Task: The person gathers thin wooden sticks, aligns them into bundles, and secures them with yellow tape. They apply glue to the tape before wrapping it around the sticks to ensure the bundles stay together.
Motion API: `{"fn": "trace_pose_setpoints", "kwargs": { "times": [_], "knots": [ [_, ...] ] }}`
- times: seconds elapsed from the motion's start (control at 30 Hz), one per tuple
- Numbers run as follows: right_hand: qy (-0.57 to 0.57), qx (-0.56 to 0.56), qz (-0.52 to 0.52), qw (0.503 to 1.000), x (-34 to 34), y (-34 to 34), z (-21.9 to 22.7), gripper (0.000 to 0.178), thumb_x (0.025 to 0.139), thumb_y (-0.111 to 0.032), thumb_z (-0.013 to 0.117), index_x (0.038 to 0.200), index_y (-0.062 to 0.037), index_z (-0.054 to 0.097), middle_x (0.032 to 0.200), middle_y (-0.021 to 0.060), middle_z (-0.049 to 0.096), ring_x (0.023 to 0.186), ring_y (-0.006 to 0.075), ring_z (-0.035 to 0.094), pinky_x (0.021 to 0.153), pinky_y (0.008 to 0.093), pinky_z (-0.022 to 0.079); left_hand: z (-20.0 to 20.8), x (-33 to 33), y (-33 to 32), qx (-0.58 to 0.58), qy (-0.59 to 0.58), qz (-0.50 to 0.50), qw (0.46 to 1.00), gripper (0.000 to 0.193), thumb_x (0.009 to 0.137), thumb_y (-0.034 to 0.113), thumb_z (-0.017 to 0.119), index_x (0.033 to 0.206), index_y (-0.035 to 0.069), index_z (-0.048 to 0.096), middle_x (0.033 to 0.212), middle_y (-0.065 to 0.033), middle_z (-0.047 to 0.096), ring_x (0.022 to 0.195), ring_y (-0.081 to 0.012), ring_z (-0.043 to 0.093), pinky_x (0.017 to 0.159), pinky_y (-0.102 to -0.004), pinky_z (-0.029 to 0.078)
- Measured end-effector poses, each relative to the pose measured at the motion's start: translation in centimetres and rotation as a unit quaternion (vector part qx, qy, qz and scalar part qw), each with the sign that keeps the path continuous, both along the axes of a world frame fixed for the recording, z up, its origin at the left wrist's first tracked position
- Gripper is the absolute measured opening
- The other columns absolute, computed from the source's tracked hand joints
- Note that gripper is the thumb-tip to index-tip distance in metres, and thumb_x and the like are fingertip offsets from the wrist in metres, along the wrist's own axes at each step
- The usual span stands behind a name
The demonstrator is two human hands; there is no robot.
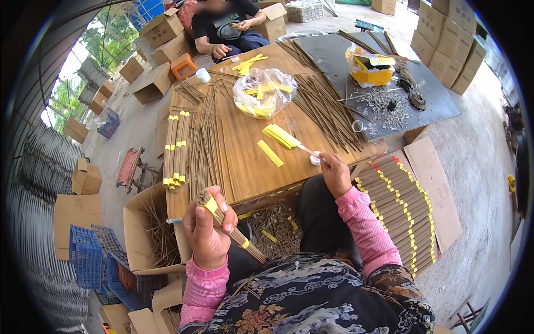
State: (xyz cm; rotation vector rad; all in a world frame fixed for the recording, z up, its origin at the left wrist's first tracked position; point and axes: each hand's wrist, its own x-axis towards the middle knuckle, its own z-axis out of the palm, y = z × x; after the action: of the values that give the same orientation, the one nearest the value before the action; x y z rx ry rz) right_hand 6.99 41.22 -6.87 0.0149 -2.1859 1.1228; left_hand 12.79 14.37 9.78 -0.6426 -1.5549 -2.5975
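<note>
My left hand (207,231) grips a bundle of thin brown sticks (236,234) with a yellow paper strip wrapped near its top end, held above my lap. My right hand (335,173) holds a small brush (307,150) whose tip reaches toward a stack of yellow strips (280,135) on the wooden table (250,167). A small white pot (315,159) sits just beside that hand. One loose yellow strip (270,153) lies on the table nearby.
Banded stick bundles (175,150) lie at the table's left, loose sticks (328,111) in the middle, a plastic bag of yellow strips (262,92) behind. More banded bundles (400,206) lie on the floor at right. Another person (228,28) sits across. Cardboard boxes stand around.
</note>
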Motion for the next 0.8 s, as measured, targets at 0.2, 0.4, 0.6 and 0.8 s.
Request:
{"fn": "trace_pose_setpoints", "kwargs": {
  "times": [0.2,0.4,0.6,0.8],
  "knots": [
    [-0.071,0.056,-0.027,0.996,-0.1,0.6,-0.2,0.016,0.073,-0.004,0.058,0.089,-0.0034,0.057,0.077,0.0139,0.059,0.074,0.0325,0.057,0.063,0.0379,0.046,-0.3,0.0,1.0,-0.043,0.018,0.038,0.998,0.043,0.089,0.034,0.048,0.110,-0.003,0.049,0.076,-0.0058,0.049,0.047,-0.0098,0.042,0.041,-0.0215,0.034],
    [0.032,0.150,-0.072,0.986,1.1,0.2,2.5,0.026,0.073,-0.013,0.063,0.096,-0.0032,0.058,0.100,0.0153,0.056,0.093,0.0342,0.051,0.080,0.0400,0.041,-0.6,0.1,1.7,-0.087,0.019,0.051,0.995,0.040,0.086,0.030,0.054,0.108,-0.003,0.051,0.080,-0.0069,0.051,0.051,-0.0115,0.047,0.045,-0.0220,0.038],
    [0.072,-0.136,0.351,0.924,6.9,-7.3,15.8,0.062,0.066,-0.031,0.074,0.114,-0.0001,0.049,0.110,0.0166,0.050,0.105,0.0303,0.046,0.089,0.0364,0.037,-0.4,1.8,2.1,-0.218,0.063,0.111,0.967,0.038,0.086,0.025,0.057,0.107,-0.007,0.052,0.083,-0.0049,0.053,0.061,-0.0077,0.048,0.054,-0.0199,0.040],
    [-0.038,-0.258,0.523,0.811,6.3,-10.4,16.0,0.061,0.069,-0.031,0.073,0.115,0.0005,0.050,0.110,0.0106,0.049,0.100,0.0196,0.050,0.086,0.0316,0.041,-0.7,2.6,1.3,-0.241,0.141,0.105,0.955,0.036,0.087,0.022,0.056,0.104,-0.008,0.052,0.097,-0.0085,0.056,0.074,-0.0077,0.051,0.066,-0.0202,0.043]
  ]
}}
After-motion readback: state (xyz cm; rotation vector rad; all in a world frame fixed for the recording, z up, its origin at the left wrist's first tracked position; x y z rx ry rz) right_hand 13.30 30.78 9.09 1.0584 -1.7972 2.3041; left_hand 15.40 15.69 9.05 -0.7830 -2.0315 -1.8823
